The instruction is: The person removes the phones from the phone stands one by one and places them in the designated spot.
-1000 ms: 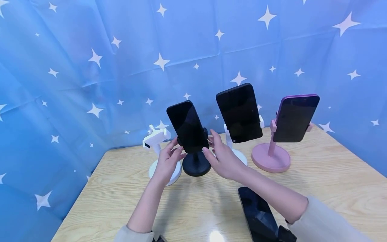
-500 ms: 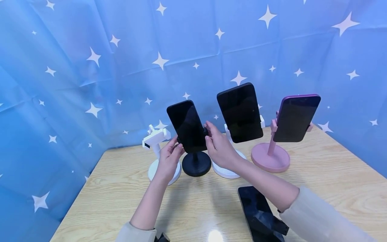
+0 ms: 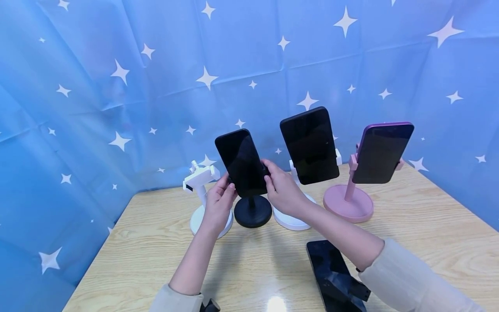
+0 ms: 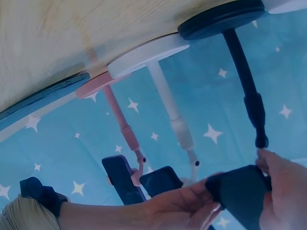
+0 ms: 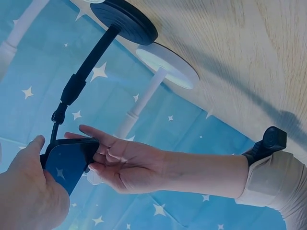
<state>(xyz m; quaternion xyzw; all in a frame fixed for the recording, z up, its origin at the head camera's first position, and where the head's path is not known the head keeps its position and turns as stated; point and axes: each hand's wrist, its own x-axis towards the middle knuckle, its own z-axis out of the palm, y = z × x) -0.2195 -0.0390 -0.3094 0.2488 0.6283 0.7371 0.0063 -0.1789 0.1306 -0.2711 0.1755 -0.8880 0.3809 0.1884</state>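
A black smartphone [image 3: 239,160] sits upright, tilted a little, in the clamp of a black phone stand [image 3: 252,213]. On the phone's left edge my left hand [image 3: 218,201] pinches the clamp, thumb in front and fingers behind. My right hand [image 3: 284,190] grips the clamp's right arm at the opposite edge. Both wrist views show the hands on either side of the phone, above the stand's thin pole [image 5: 88,64]. The backs of the clamp arms are largely hidden by my fingers.
An unloaded white stand [image 3: 202,177] is at left. To the right are a white stand [image 3: 293,219] with a black phone [image 3: 310,147] and a pink stand [image 3: 348,203] with a purple-edged phone [image 3: 383,154]. Another phone [image 3: 331,271] lies flat under my right forearm.
My right hand has come in from just off the phone's right side and now grips the clamp arm. The left hand stays at the left edge with its fingers closer in.
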